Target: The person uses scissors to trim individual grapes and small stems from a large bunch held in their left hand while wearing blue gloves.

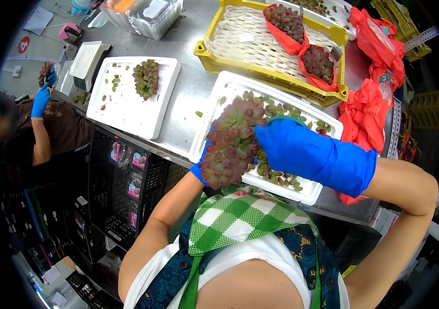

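Observation:
A large bunch of reddish-green grapes (232,141) hangs over a white tray (312,194) in front of me. My left hand (199,171), in a blue glove, supports the bunch from behind and below; the grapes hide most of its fingers. On the bunch's right side is my gloved right hand (294,152), its fingers closed at the grapes. A teal loop handle (287,120), apparently of scissors, shows at that hand; the blades are hidden. Loose grapes (284,180) and small pieces of bunch lie in the tray.
Beyond the tray stands a yellow crate (276,82) with foam netting and red-wrapped grape bunches (318,63). Red bags (366,116) lie at right. Left are another white tray (121,116) with a bunch, a scale (86,64) and clear boxes (155,20). A blue-gloved co-worker (41,103) holds grapes.

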A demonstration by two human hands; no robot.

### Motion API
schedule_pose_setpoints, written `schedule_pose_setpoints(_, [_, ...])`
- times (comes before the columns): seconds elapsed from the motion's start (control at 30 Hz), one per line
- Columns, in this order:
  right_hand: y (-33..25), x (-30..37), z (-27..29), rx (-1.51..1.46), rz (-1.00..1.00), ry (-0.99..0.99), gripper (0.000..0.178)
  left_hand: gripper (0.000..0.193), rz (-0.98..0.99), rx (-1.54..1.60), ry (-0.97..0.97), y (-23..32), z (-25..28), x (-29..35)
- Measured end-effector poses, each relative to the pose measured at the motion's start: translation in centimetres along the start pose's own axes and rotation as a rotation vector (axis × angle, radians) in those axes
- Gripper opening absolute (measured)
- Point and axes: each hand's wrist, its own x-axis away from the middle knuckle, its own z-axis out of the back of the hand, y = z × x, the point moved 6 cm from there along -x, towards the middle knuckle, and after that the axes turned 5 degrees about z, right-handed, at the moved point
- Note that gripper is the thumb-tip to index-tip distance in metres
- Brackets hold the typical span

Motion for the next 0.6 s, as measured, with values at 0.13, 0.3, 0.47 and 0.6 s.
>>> schedule_pose_setpoints(0.13, [0.6,0.2,0.1,-0.080,0.037,0.124,0.016,0.049,-0.050,-0.232,0.028,0.4,0.9,-0.6])
schedule_pose_setpoints(0.3, [0.7,0.5,1.3,0.035,0.019,-0.052,0.010,0.048,-0.135,-0.578,0.070,0.6,1.4,-1.1])
schedule_pose_setpoints(0.47, [0.3,2.8,4.2,0.189,-0.032,-0.036,0.022,0.047,-0.200,-0.801,0.124,1.0,2.2,-1.5])
schedule_pose_setpoints(0.6, [-0.1,4.8,3.6,0.534,-0.042,0.034,0.031,0.050,-0.199,-1.447,0.193,1.5,2.5,-1.1])
